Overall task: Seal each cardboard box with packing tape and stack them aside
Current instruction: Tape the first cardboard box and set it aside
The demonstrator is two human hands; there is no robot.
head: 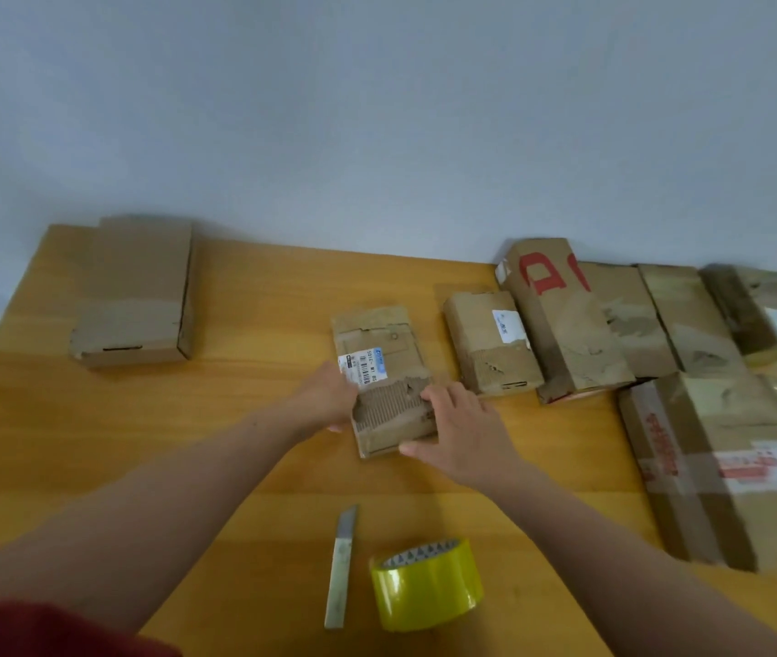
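starting with the head view, the only one: where is the small box (382, 377), and who has it?

– it lies flat on the table (258, 301), caught between both sets of fingers. the left hand (329, 395) grips its left edge, fingers (346, 386) curled against the side by the white label. the right hand (462, 429) clamps the near right corner, fingers (438, 395) bent over the torn top, thumb along the near edge.

and the tape?

– the tape roll (427, 585), yellow, sits on the table on the near side of the fingers, well apart from them, with the knife (341, 566) just beside it. neither is touched.

other boxes?

– a flat box (135, 296) lies far out beyond the left fingers. a row of boxes (566, 339) begins just past the right fingers, its nearest one close beside the small box, and a large box (732, 467) sits further right.

how will it handle?

– i judge it light and fairly stiff, though the top skin is ripped down to the corrugation, so that patch looks weak and rough, and tape may bond poorly there. better to hold it by the side walls and corners, and to pin it with one hand while the other pulls tape, since a light box would likely slide on the smooth wood. whether its flap is fully closed i cannot tell.
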